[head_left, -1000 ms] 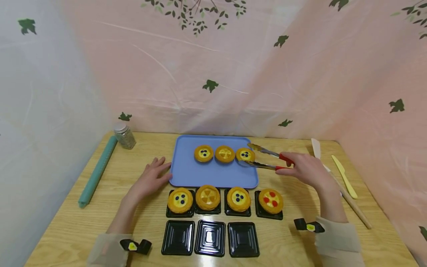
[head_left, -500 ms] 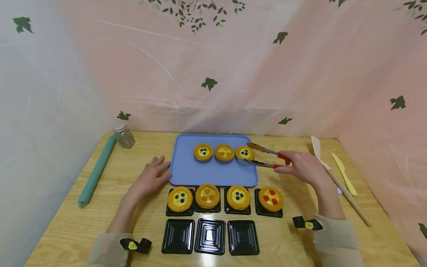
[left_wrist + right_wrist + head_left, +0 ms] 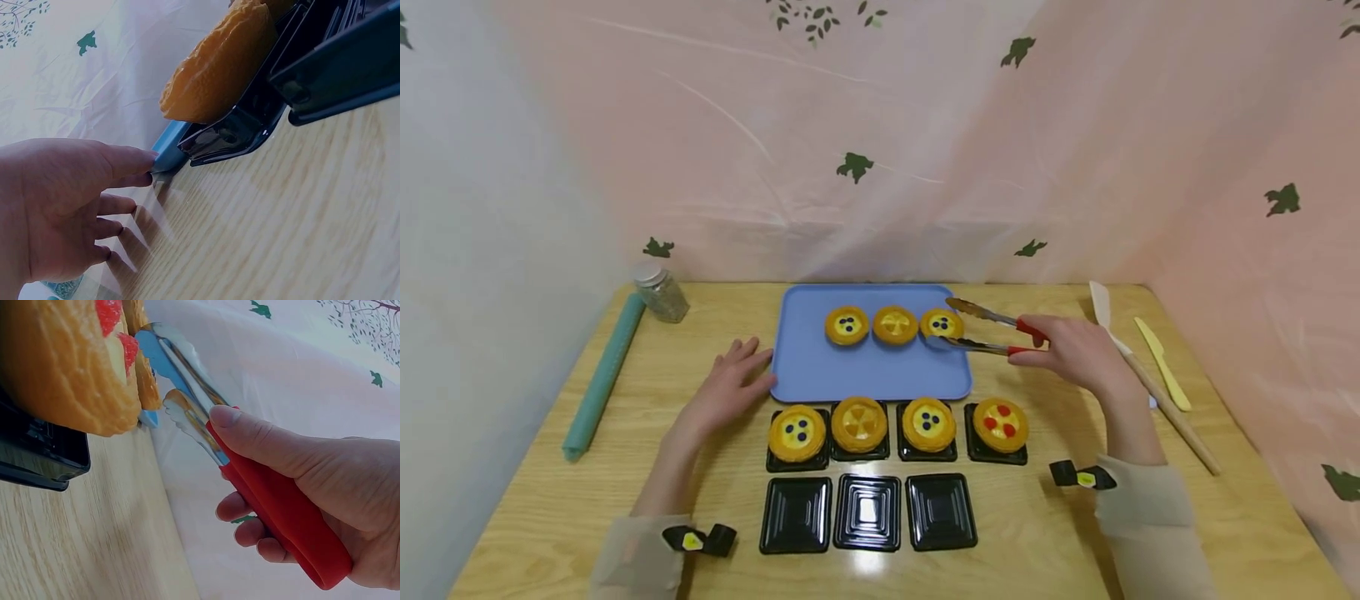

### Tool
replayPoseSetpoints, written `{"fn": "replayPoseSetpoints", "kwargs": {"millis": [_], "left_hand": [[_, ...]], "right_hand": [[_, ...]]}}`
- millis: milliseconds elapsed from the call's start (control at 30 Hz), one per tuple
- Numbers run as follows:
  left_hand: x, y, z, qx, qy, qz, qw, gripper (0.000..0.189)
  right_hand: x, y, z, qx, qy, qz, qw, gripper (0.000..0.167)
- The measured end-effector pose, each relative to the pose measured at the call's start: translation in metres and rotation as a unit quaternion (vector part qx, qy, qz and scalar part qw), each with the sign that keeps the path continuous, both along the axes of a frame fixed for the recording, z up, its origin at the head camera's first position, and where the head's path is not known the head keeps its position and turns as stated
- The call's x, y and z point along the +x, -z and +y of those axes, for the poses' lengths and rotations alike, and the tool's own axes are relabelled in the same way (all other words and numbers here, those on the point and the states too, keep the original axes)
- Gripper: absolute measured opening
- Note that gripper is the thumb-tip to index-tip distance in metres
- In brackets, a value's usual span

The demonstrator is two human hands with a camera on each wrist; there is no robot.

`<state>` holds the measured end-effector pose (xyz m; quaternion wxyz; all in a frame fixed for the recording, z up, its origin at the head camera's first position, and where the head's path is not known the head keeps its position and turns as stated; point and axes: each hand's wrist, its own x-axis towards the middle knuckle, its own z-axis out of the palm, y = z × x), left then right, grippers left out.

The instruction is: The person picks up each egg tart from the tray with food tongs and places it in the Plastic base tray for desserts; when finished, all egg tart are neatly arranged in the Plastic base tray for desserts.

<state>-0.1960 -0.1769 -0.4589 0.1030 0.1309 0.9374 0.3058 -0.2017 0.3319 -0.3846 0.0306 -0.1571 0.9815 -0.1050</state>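
Note:
My right hand point(image 3: 1067, 348) grips red-handled metal tongs point(image 3: 275, 506). In the head view the tongs' two arms stand apart, one on each side of the rightmost egg tart point(image 3: 942, 323), which has dark blue berries and lies on the blue tray point(image 3: 865, 379). Two more tarts sit beside it in a row, a yellow-fruit tart point(image 3: 895, 326) and another blueberry tart point(image 3: 847, 326). My left hand point(image 3: 730, 390) rests at the tray's left edge, its fingers extended; in the left wrist view the thumb touches the tray's corner point(image 3: 170, 147).
In front of the tray, several tarts, including a red-topped one point(image 3: 1001, 426), sit on black square trays. Bare black trays point(image 3: 867, 512) stand nearer. At left are a teal rolled mat point(image 3: 602, 379) and a jar point(image 3: 661, 293); at right, a spatula point(image 3: 1172, 412) and yellow knife point(image 3: 1163, 364).
The head view has shifted, so everything sits slightly higher and further left in it. Both hands, the tongs and the tarts keep their places relative to the tray.

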Motion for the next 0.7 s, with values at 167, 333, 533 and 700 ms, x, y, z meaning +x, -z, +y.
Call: {"fn": "replayPoseSetpoints", "kwargs": {"millis": [167,333,533,700], "left_hand": [[-0.0001,-0.0016,-0.0015,0.003,0.000,-0.002,1.0000,0.057],[0.0006,-0.0019,-0.0012,0.005,0.000,-0.002,1.0000,0.058],[0.0017,-0.0011,-0.0006,0.004,-0.002,-0.004,1.0000,0.058],[0.0017,-0.0007,-0.0004,0.005,-0.004,-0.006,1.0000,0.058]], "right_hand": [[-0.0014,-0.0012,0.0002,0.001,0.001,0.002,1.0000,0.049],[-0.0015,-0.0007,0.0017,0.001,0.001,0.005,1.0000,0.048],[-0.0008,0.0017,0.0023,0.000,-0.002,0.006,1.0000,0.046],[-0.0003,0.0043,0.0014,0.009,-0.007,0.009,0.9999,0.046]]}}
